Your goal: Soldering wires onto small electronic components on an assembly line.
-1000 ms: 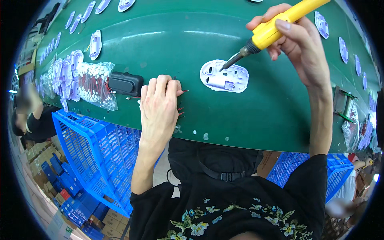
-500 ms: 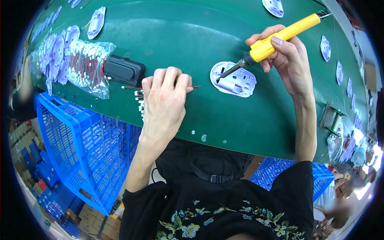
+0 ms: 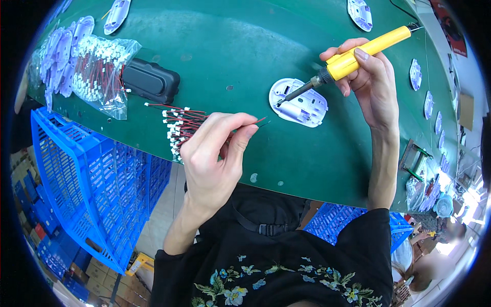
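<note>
My right hand is wrapped round a yellow soldering iron, tilted down to the left. The iron's tip meets the left part of a white plastic shell lying on the green table. Between thumb and forefinger, my left hand pinches a thin red and black wire lead, its ends pointing toward the shell. Just beyond that hand lies a bunch of similar leads with white connectors, partly hidden by the hand.
A clear bag of wire leads lies beside a black plastic case and a heap of white shells. More shells line the right edge, near a solder spool on a stand. Blue crates stand below the table.
My left hand has turned and lifted from the bunch of leads, bringing one lead's ends nearer the shell. The soldering iron stays at the shell. The view has shifted slightly.
</note>
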`<action>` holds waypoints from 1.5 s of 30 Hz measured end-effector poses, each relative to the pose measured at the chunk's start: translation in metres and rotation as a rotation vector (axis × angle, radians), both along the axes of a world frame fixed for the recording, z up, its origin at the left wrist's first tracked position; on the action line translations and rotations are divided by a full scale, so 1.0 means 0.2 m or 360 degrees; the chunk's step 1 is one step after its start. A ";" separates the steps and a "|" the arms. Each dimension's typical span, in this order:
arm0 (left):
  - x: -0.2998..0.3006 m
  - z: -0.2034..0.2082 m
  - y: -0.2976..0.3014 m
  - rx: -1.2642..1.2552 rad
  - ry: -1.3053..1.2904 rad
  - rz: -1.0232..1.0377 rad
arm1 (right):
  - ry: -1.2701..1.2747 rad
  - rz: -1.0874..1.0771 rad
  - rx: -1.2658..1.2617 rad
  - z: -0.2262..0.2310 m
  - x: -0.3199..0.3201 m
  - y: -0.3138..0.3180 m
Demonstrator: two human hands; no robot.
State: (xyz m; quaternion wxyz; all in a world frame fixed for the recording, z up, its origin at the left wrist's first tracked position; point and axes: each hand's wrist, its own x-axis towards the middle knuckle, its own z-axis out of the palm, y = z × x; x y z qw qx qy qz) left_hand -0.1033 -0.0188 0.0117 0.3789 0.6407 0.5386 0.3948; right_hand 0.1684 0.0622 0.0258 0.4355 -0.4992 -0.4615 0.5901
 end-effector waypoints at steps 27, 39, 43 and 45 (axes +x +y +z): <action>0.05 -0.26 -0.10 0.0798 0.0313 0.0067 | -0.0246 -0.0211 -0.0156 -0.01 -0.05 0.03; 0.05 -0.25 -0.11 0.0745 0.0309 0.0019 | -0.0331 -0.0295 -0.0211 -0.04 -0.06 0.05; 0.05 -0.26 -0.10 0.0799 0.0308 0.0035 | -0.0371 -0.0259 -0.0233 -0.05 -0.06 0.05; 0.05 -0.26 -0.10 0.0795 0.0313 0.0038 | -0.0380 -0.0285 -0.0246 -0.05 -0.07 0.05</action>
